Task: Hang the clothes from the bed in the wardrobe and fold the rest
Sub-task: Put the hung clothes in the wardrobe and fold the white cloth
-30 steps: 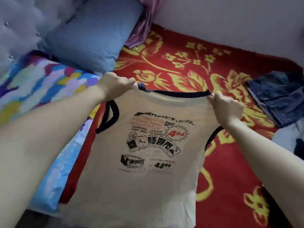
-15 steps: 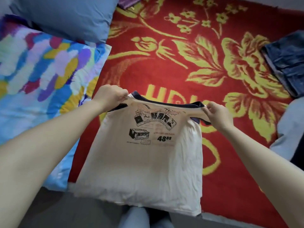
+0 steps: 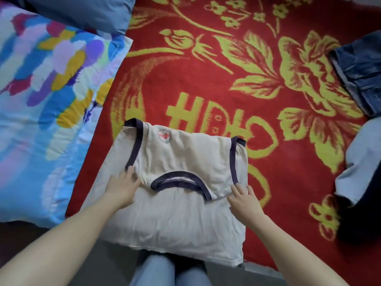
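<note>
On my far left the multicoloured quilt (image 3: 51, 100) lay along the bed, with the blue pillow (image 3: 82, 11) above it, both sitting higher in my view than half a second earlier, since the head camera had tipped further down.

My left hand (image 3: 121, 188) no longer pinched the shoulder of the cream tank top (image 3: 175, 219). It lay flat on the cloth, its fingers (image 3: 129, 174) straight and relaxed, touching the lower end of the left navy armhole trim just beside the neckline.

The top itself had changed most. Before, it was held up by the shoulders with the black print facing me. Now its upper half was folded down towards me, the navy neckline (image 3: 179, 182) lying near the middle, the print hidden, and only a small red starburst mark (image 3: 164, 136) showing by the far fold. It rested on the near edge of the bed, its hem hanging over above my knees (image 3: 165, 271).

My right hand (image 3: 245, 201) had let go as well. It lay open with its fingers spread, pressing the cloth at the right end of the neckline.

Beyond it the red flowered blanket (image 3: 206, 79) spread to the right, where folded dark denim (image 3: 360, 73) lay at the edge, a pale blue garment (image 3: 362, 162) below it.
</note>
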{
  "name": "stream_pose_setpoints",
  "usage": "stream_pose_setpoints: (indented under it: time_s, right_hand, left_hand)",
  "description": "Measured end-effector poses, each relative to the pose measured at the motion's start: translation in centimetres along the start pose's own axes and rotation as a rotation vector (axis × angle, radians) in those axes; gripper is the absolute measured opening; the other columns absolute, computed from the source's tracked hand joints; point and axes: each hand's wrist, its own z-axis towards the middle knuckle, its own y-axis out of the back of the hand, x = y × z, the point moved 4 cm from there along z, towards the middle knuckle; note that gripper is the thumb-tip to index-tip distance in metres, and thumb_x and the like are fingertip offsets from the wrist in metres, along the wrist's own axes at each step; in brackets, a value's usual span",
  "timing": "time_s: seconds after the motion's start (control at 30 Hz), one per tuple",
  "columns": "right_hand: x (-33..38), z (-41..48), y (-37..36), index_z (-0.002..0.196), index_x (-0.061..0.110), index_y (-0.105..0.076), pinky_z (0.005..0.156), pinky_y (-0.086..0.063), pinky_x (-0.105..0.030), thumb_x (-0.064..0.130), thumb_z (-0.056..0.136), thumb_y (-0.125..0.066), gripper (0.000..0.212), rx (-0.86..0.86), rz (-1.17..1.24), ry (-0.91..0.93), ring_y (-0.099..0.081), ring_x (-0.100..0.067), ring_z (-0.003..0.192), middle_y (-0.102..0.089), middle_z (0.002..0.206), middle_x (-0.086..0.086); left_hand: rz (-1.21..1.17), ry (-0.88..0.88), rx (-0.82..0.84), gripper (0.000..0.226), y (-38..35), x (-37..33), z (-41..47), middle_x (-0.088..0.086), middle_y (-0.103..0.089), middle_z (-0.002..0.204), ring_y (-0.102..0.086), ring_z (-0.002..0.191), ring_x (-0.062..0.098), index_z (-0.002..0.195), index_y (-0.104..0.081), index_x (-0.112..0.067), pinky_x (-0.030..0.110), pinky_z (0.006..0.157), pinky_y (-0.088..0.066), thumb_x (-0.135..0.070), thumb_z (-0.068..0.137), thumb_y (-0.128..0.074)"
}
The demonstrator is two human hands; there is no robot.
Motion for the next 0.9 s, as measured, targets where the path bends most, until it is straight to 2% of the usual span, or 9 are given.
stream_pose_setpoints:
  time_s: [0.1, 0.23, 0.37, 0.47, 0.53, 0.6, 0.73, 0.8, 0.9]
  right_hand:
    - [0.1, 1.0, 0.1, 0.063, 0.014, -0.066, 0.07, -0.051, -0.038, 0.022, 0.044, -0.087, 0.03, -0.115, 0.094, -0.066, -0.065, -0.026, 0.085, -0.066, 0.091, -0.01]
    - [-2.2, 5.6, 0.5, 0.109, 0.015, -0.057, 0.082, -0.036, -0.032, 0.028, 0.092, -0.047, 0.024, -0.222, 0.276, -0.259, -0.048, -0.023, 0.113, -0.052, 0.119, -0.002]
    - [-5.7, 11.4, 2.4, 0.094, 0.013, -0.054, 0.06, -0.032, -0.028, 0.03, 0.092, -0.048, 0.019, -0.452, 0.641, -0.444, -0.054, -0.024, 0.093, -0.056, 0.094, -0.002]
    - [-8.1, 14.6, 3.3, 0.124, 0.012, -0.049, 0.082, -0.042, -0.037, 0.028, 0.093, -0.049, 0.035, -0.42, 0.596, -0.478, -0.045, -0.027, 0.119, -0.051, 0.127, -0.007]
    - [-9.0, 16.5, 3.4, 0.145, 0.018, -0.028, 0.103, -0.03, -0.041, 0.03, 0.096, -0.046, 0.053, -0.293, 0.468, -0.382, -0.025, -0.023, 0.138, -0.03, 0.151, -0.002]
    - [-9.6, 17.7, 3.3, 0.147, 0.023, -0.021, 0.105, -0.024, -0.039, 0.031, 0.098, -0.04, 0.054, -0.208, 0.36, -0.283, -0.027, -0.02, 0.138, -0.032, 0.15, 0.003]
    - [-12.5, 17.7, 1.6, 0.106, 0.031, -0.056, 0.082, -0.026, -0.035, 0.033, 0.096, -0.041, 0.019, -0.109, 0.22, -0.286, -0.049, -0.02, 0.105, -0.059, 0.101, 0.008]
    - [-14.2, 16.6, 0.6, 0.087, 0.031, -0.051, 0.077, -0.024, -0.035, 0.035, 0.095, -0.045, 0.011, -0.056, 0.298, -0.35, -0.047, -0.022, 0.101, -0.054, 0.089, 0.009]
    - [-14.8, 16.6, 0.3, 0.084, 0.026, -0.045, 0.075, -0.024, -0.033, 0.03, 0.094, -0.049, 0.012, -0.1, 0.432, -0.343, -0.044, -0.024, 0.101, -0.043, 0.087, 0.006]
  left_hand:
    - [-0.049, 0.055, 0.01, 0.066, -0.8, -1.2, 1.2, 0.016, 0.006, 0.156, -0.009, 0.142, 0.032, 0.147, -0.015, -0.026, 0.042, 0.103, -0.031, -0.045, 0.091, -0.045]
    - [-0.238, 0.178, -0.23, 0.057, 2.8, -0.8, 4.3, 0.013, -0.015, 0.153, -0.024, 0.135, 0.028, 0.144, -0.027, -0.026, 0.037, 0.1, -0.033, -0.043, 0.092, -0.044]
    - [-0.54, 0.326, -0.444, 0.06, 6.3, 1.8, 8.8, 0.013, -0.023, 0.151, -0.027, 0.133, 0.031, 0.144, -0.03, -0.022, 0.044, 0.103, -0.03, -0.04, 0.092, -0.051]
    - [-0.448, 0.271, -0.553, 0.068, 8.0, 3.7, 12.0, 0.013, -0.011, 0.157, -0.009, 0.142, 0.029, 0.148, -0.023, -0.022, 0.047, 0.11, -0.018, -0.041, 0.091, -0.054]
    - [-0.306, 0.178, -0.481, 0.075, 8.6, 4.2, 14.2, 0.006, -0.003, 0.158, -0.001, 0.144, 0.024, 0.15, -0.012, -0.025, 0.047, 0.112, -0.011, -0.05, 0.09, -0.05]
    - [-0.206, 0.105, -0.343, 0.08, 8.8, 4.7, 16.1, 0.0, -0.005, 0.159, 0.0, 0.145, 0.019, 0.15, -0.005, -0.029, 0.05, 0.113, -0.007, -0.057, 0.089, -0.047]
    - [0.043, 0.084, -0.28, 0.037, 9.2, 7.6, 17.8, -0.003, -0.053, 0.125, -0.045, 0.122, 0.017, 0.126, -0.046, -0.032, 0.04, 0.103, -0.025, -0.046, 0.091, -0.05]
    - [0.121, 0.041, -0.325, 0.007, 9.4, 9.2, 17.3, -0.009, -0.056, 0.097, -0.055, 0.105, 0.015, 0.098, -0.052, -0.033, 0.032, 0.085, -0.031, -0.036, 0.092, -0.049]
    - [0.006, 0.03, -0.417, 0.01, 9.8, 10.9, 16.9, 0.0, -0.058, 0.092, -0.055, 0.1, 0.023, 0.091, -0.062, -0.024, 0.031, 0.07, -0.026, -0.032, 0.089, -0.056]
